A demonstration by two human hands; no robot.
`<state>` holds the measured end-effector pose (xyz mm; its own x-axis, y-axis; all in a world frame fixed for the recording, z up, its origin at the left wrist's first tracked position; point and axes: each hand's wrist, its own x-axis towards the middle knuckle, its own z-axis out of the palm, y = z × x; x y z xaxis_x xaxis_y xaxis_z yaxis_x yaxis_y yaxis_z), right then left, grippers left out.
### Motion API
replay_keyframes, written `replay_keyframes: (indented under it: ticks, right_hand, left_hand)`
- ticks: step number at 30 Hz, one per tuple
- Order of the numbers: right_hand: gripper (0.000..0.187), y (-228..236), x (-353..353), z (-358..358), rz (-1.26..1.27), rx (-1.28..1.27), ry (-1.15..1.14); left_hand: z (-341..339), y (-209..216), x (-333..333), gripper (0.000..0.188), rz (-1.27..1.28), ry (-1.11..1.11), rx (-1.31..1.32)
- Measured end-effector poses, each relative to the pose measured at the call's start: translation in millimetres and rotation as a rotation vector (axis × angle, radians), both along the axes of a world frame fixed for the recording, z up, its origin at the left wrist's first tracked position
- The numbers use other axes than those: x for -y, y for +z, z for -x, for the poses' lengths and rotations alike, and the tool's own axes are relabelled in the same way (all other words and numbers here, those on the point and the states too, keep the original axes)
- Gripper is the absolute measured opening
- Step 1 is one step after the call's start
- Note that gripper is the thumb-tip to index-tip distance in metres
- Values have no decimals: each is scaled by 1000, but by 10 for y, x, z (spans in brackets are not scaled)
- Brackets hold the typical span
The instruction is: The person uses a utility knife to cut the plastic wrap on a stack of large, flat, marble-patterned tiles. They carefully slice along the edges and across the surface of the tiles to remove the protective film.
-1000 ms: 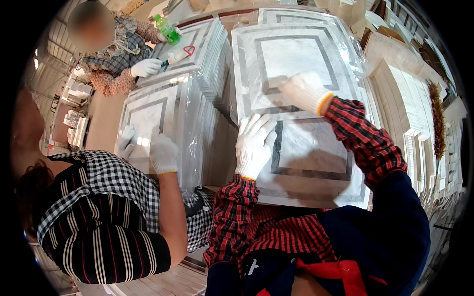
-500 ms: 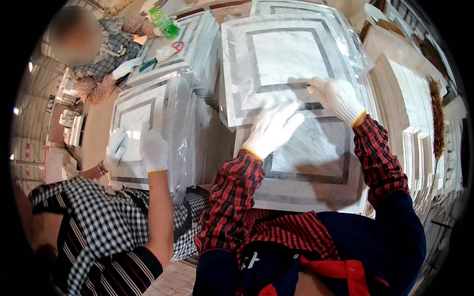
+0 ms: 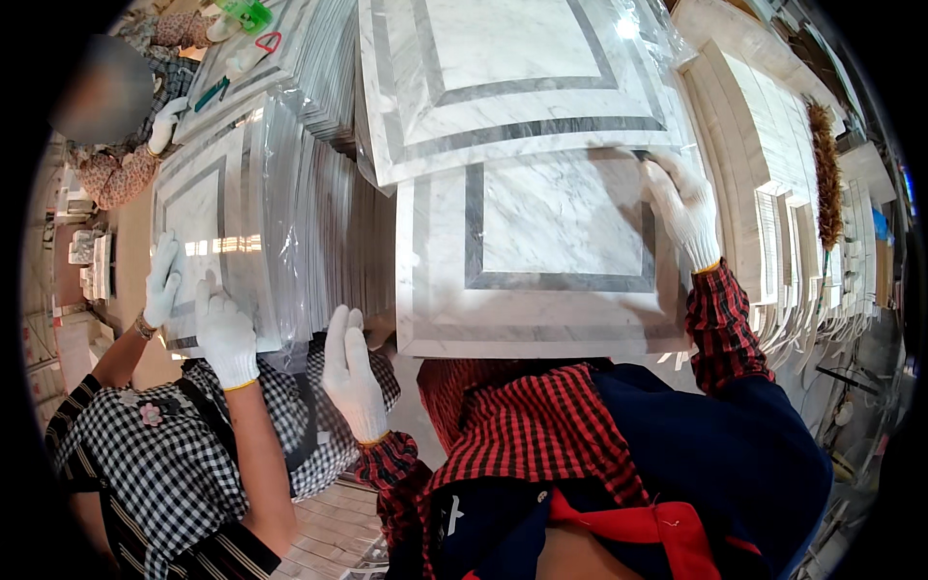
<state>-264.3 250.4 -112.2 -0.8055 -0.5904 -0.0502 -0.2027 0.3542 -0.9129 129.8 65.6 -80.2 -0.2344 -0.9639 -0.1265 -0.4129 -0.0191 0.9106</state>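
Note:
A square marble tile (image 3: 564, 208) with a dark grey inlaid frame lies in front of me, its far part under a second such tile (image 3: 517, 43). My right hand (image 3: 682, 203), in a white knit glove, is at the near tile's right side, just below the upper tile's near edge. Its fingers are closed, and a small dark tip shows at them; what it belongs to is hidden. My left hand (image 3: 354, 382), gloved alike, is off the tile's near left corner. Its fingers point up, stretched out, and it holds nothing.
To my left, a person in a checked apron rests gloved hands (image 3: 224, 333) on a film-wrapped tile stack (image 3: 280, 213). Another person (image 3: 116, 164) stands beyond, by a stack bearing a green bottle (image 3: 246, 14) and a teal-handled tool (image 3: 210, 94). Pale slabs (image 3: 749, 164) stand at right.
My left hand has swung from over the tiles down and left, past the near edge. The right hand stays at the tile's right side. The whole view has shifted.

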Motion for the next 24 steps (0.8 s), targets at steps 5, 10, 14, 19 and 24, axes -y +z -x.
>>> replay_keyframes:
  ticks: [5, 10, 14, 19, 24]
  right_hand:
    - [30, -272, -167, -162, 254, 92, -127]
    - [29, -368, -127, -170, 275, 124, -145]
    - [32, -412, -118, -102, 271, 108, -121]
    - [30, -386, -54, -87, 240, 112, -163]
    - [33, -580, 37, -54, 349, 207, -156]
  left_hand:
    - [-73, -328, -247, 44, -111, 40, -81]
    - [173, -297, -185, 43, -77, 86, -159]
    - [321, -131, -32, 42, 613, -337, 478]
    - [1319, -112, -158, 44, 733, -714, 484]
    - [1996, -237, -875, 46, -157, -1350, -135]
